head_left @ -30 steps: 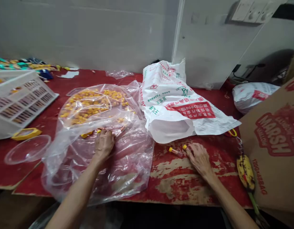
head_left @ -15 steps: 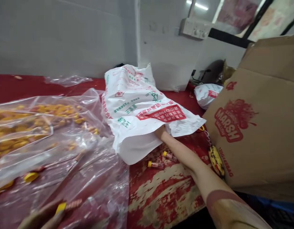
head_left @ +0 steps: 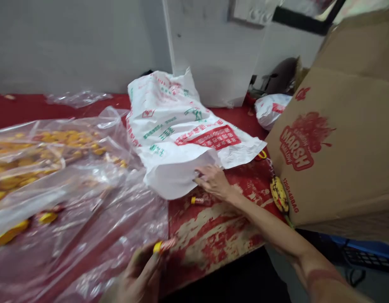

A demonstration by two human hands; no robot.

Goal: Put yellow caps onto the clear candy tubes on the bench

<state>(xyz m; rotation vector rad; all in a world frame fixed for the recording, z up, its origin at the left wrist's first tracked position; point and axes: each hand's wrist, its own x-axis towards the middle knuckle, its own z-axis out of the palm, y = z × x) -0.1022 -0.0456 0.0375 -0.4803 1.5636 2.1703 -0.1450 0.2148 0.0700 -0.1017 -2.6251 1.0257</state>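
Yellow-capped tube (head_left: 163, 245) in left hand (head_left: 139, 273)

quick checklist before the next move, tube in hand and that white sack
1. Left hand grips the yellow-capped tube: ok, held in the fingers.
2. Right hand is at the edge of the white woven sack: ok, fingers touching it.
3. Inside of the sack: cannot tell, hidden.
4. No loose tube by the right hand: not ok, a second tube lies on the red table.
5. Yellow cap inside the clear plastic bag: cannot tell, glare on the plastic.
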